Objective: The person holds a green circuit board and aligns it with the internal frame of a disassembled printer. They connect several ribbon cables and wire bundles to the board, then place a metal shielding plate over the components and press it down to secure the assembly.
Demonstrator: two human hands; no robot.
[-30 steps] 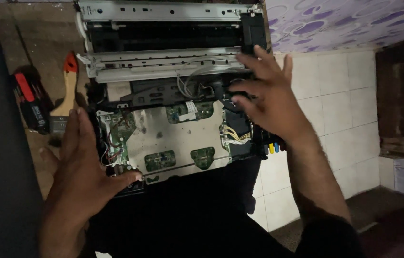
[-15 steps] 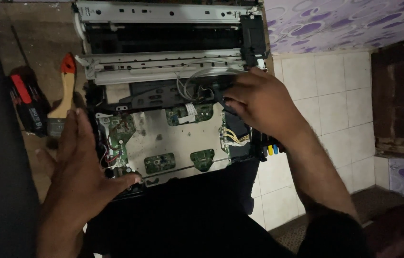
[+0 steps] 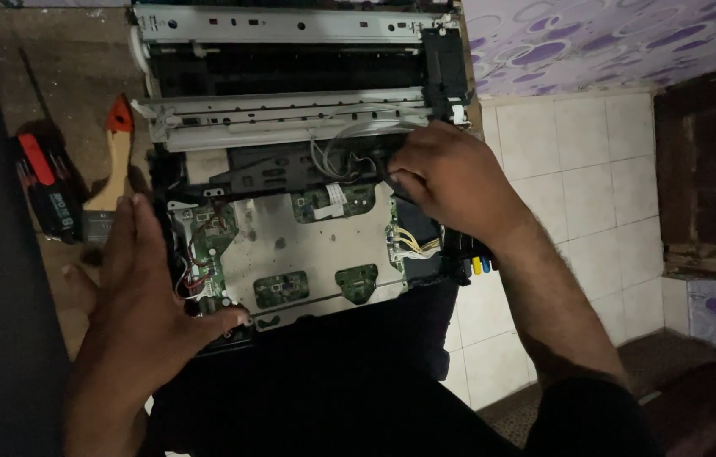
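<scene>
- Printer (image 3: 307, 254) lies opened, circuit boards bared.
- Right hand (image 3: 451, 178) pinches dark cable (image 3: 379, 165) at far right.
- Left hand (image 3: 146, 288) rests flat, fingers spread, on near-left edge.

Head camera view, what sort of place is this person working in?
Probably an informal home repair spot on the floor, not a proper workshop. An opened printer rests against the person's lap, a paintbrush lies on the bare brown floor, and white wall tiles meet purple patterned wallpaper.

The left hand (image 3: 142, 309) braces the opened grey printer chassis (image 3: 290, 152); the right hand (image 3: 451, 182) pinches its black cable (image 3: 379, 161).
</scene>
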